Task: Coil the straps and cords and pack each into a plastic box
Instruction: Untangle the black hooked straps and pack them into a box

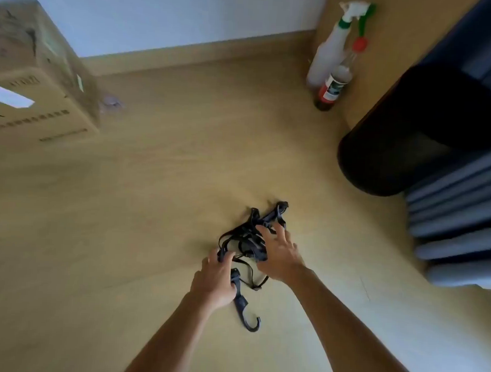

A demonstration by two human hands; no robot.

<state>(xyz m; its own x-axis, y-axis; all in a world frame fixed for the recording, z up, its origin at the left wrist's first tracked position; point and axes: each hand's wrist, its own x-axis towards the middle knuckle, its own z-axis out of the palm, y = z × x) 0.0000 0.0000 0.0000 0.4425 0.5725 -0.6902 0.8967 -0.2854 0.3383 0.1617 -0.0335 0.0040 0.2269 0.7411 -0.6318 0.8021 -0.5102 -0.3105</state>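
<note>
A tangle of black straps and cords lies on the wooden floor in the lower middle of the head view. One strap end with a curved black hook trails toward me. My left hand grips that strap just above the hook, fingers curled round it and reaching into the tangle. My right hand rests on the right side of the pile with fingers spread. No plastic box is in view.
A cardboard box stands at the far left. A white spray bottle and a red-capped bottle stand by the wall at the back right. A black round bin and grey-blue pleated fabric fill the right side.
</note>
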